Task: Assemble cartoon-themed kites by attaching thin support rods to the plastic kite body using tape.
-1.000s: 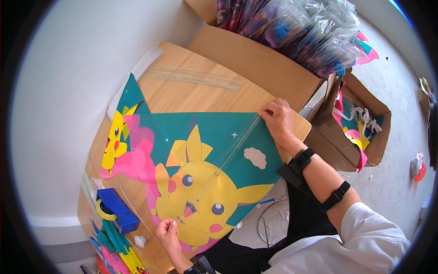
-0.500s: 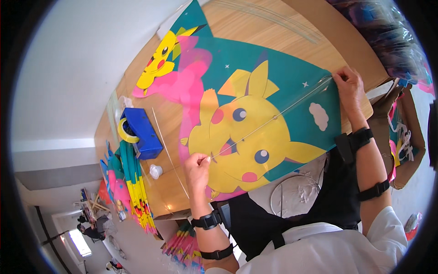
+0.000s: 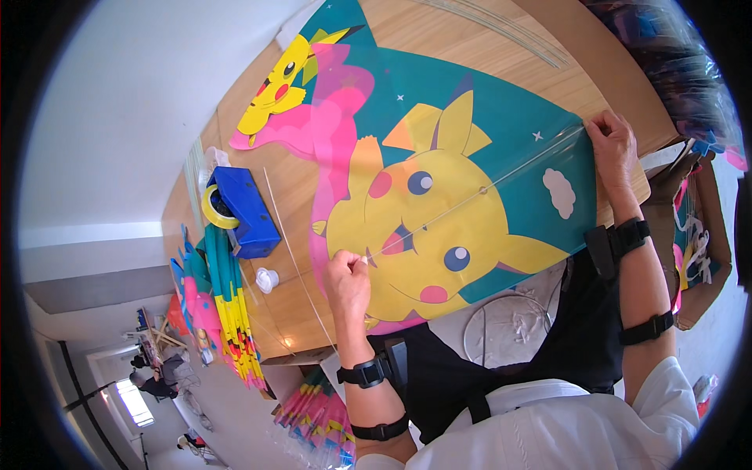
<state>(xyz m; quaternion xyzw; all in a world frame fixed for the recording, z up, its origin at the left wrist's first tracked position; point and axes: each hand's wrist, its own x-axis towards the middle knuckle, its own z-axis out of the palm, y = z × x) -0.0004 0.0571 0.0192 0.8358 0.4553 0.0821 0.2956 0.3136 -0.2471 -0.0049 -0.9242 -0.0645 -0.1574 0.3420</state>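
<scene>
A large kite sail (image 3: 439, 211), printed with a yellow cartoon animal on green and pink, lies over the wooden table and hangs past its near edge. A thin pale rod (image 3: 483, 190) crosses the sail on a slant. The fingers of my left hand (image 3: 347, 282) are closed in a pinch on the rod's lower left end. At the sail's right edge, my right hand (image 3: 613, 149) pinches the other end of the rod where it meets the sail. My fingertips hide both rod ends.
A blue tape dispenser (image 3: 249, 211) with yellowish tape stands on the table (image 3: 305, 305) at left, beside folded kites (image 3: 223, 305), a small white roll (image 3: 266, 280) and another loose rod (image 3: 294, 247). More rods lie at the far edge. An open cardboard box (image 3: 709, 274) is at right.
Both hands keep their pinch on the rod across the sail. The whole view has shifted slightly, and the hands and sail stay nearly the same relative to each other.
</scene>
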